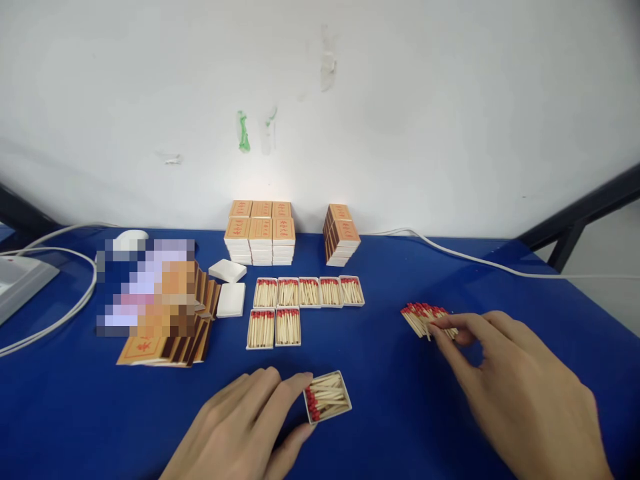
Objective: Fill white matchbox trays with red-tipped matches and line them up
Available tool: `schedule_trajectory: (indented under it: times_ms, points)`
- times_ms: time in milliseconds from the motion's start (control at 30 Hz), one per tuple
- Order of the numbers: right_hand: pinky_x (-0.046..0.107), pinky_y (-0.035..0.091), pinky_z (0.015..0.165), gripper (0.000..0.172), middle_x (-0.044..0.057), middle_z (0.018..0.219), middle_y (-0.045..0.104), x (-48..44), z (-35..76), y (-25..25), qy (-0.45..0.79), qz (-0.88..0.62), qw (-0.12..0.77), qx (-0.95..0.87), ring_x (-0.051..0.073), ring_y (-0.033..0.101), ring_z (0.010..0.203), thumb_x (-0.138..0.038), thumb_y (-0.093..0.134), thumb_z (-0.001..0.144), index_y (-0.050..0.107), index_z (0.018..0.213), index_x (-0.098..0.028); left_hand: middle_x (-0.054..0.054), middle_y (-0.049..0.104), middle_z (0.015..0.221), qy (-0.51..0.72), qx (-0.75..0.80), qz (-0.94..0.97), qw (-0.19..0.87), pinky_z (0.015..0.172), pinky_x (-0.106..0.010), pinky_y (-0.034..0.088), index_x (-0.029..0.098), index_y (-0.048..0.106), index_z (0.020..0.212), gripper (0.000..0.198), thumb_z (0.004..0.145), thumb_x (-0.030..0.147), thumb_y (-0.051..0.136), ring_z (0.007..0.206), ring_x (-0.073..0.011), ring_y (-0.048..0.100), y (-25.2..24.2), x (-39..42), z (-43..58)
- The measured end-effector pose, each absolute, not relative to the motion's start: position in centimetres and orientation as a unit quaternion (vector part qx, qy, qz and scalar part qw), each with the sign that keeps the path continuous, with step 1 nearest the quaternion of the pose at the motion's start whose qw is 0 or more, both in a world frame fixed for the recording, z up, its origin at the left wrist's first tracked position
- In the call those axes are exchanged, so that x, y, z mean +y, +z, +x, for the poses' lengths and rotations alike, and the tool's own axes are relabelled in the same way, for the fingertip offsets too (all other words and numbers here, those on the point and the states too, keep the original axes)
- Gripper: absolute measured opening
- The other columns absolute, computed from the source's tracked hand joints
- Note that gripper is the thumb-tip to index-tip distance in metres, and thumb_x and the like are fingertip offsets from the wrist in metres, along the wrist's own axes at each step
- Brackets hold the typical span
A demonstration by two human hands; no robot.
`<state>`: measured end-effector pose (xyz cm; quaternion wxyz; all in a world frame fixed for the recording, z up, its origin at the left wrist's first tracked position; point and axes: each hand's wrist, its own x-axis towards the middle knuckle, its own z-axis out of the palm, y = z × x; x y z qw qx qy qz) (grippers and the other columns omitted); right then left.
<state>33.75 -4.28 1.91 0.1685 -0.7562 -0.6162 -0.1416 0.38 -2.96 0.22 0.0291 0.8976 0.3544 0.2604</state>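
Near the front of the blue table, my left hand [245, 417] grips a white matchbox tray [328, 398] by its left end, thumb below and index finger above. Red-headed matches fill that tray, their heads toward my fingers. To the right, my right hand [520, 380] pinches a match [429, 328] between thumb and index finger at a loose pile of matches [414, 318]. Part of the pile is hidden behind the fingers. Behind my left hand stand two rows of filled trays [309, 293], matches upright with heads at the far end.
Stacked matchboxes [260, 233] stand by the wall, with a smaller stack [343, 233] to their right. Two blank white trays [231, 300] lie left of the filled ones. Flattened orange-brown sleeves [150, 348] overlap farther left, beside a pixelated patch. White cables [465, 265] cross the table.
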Motion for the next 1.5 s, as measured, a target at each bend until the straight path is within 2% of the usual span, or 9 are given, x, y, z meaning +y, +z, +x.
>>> schedule_trajectory:
  times_ms: [333,467,533,667,833,1133,1267,1433,1500]
  points:
    - [0.039,0.045,0.058,0.053,0.011,0.104,0.075,-4.5,34.7,2.9,-0.111,-0.761,0.151,-0.621,0.037,0.073,0.098,-0.065,0.041,0.112,0.077,0.105,-0.027,-0.002,0.076,0.091,0.255,0.346,0.902,0.048,0.066,-0.029,0.07,0.02,0.065,0.138,0.033,0.124,0.041,0.043,0.072,-0.0186,0.081,0.5,-2.7,0.4]
    - [0.04,0.049,0.059,0.049,0.009,0.109,0.076,-4.7,34.4,3.0,-0.101,-0.75,0.17,-0.631,0.03,0.073,0.083,-0.068,0.049,0.111,0.077,0.108,-0.028,-0.002,0.077,0.091,0.261,0.349,0.899,0.042,0.068,-0.03,0.07,0.02,0.064,0.136,0.033,0.125,0.039,0.04,0.072,-0.019,0.08,0.7,-2.8,0.6]
    - [0.039,0.055,0.065,0.045,0.008,0.112,0.075,-5.1,33.4,3.3,-0.068,-0.716,0.194,-0.668,0.027,0.074,0.085,-0.067,0.051,0.112,0.074,0.113,-0.029,-0.002,0.076,0.09,0.258,0.344,0.901,0.047,0.067,-0.031,0.07,0.019,0.064,0.136,0.033,0.125,0.038,0.04,0.072,-0.0193,0.08,0.6,-2.9,0.6]
    - [0.029,0.058,0.068,0.02,0.004,0.102,0.071,-5.7,30.1,4.0,0.007,-0.546,0.2,-0.814,0.019,0.073,0.084,-0.037,0.054,0.118,0.07,0.111,-0.028,-0.003,0.076,0.091,0.251,0.338,0.905,0.051,0.063,-0.031,0.069,0.017,0.063,0.139,0.033,0.125,0.038,0.041,0.073,-0.0198,0.081,0.5,-2.9,0.6]
    - [0.035,0.054,0.061,0.017,0.006,0.095,0.069,-5.0,26.0,4.2,-0.053,-0.426,0.122,-0.895,0.025,0.069,0.083,-0.009,0.058,0.104,0.067,0.1,-0.023,-0.004,0.079,0.093,0.25,0.347,0.903,0.046,0.062,-0.027,0.067,0.017,0.065,0.136,0.034,0.125,0.039,0.041,0.075,-0.0187,0.083,0.7,-2.7,0.6]
    - [0.034,0.048,0.06,0.019,0.006,0.09,0.068,-3.6,24.1,4.4,-0.081,-0.416,0.124,-0.897,0.024,0.062,0.082,-0.003,0.061,0.095,0.066,0.093,-0.022,-0.004,0.077,0.092,0.246,0.345,0.902,0.084,0.06,-0.025,0.064,0.017,0.063,0.137,0.034,0.125,0.039,0.04,0.078,-0.0184,0.082,0.8,-2.6,0.4]
    - [0.034,0.049,0.06,0.021,0.007,0.094,0.069,-3.5,24.7,4.4,-0.048,-0.413,0.137,-0.899,0.023,0.062,0.081,-0.002,0.06,0.095,0.07,0.095,-0.02,-0.002,0.076,0.091,0.269,0.364,0.889,0.071,0.07,-0.031,0.069,0.021,0.063,0.138,0.035,0.125,0.041,0.038,0.077,-0.0197,0.082,0.7,-2.9,0.6]
    - [0.034,0.049,0.06,0.021,0.007,0.094,0.068,-3.4,24.6,3.9,-0.03,-0.42,0.156,-0.893,0.024,0.061,0.082,-0.002,0.06,0.099,0.071,0.095,-0.019,-0.003,0.075,0.091,0.246,0.351,0.9,0.074,0.058,-0.027,0.064,0.018,0.063,0.138,0.035,0.125,0.041,0.04,0.074,-0.019,0.081,0.6,-2.8,0.6]
    - [0.034,0.05,0.063,0.021,0.007,0.093,0.067,-3.3,24.2,3.6,-0.018,-0.42,0.177,-0.89,0.023,0.061,0.083,-0.003,0.06,0.102,0.072,0.094,-0.019,-0.003,0.076,0.091,0.242,0.351,0.902,0.072,0.06,-0.027,0.065,0.018,0.063,0.137,0.035,0.125,0.041,0.039,0.075,-0.0189,0.082,0.6,-2.7,0.6]
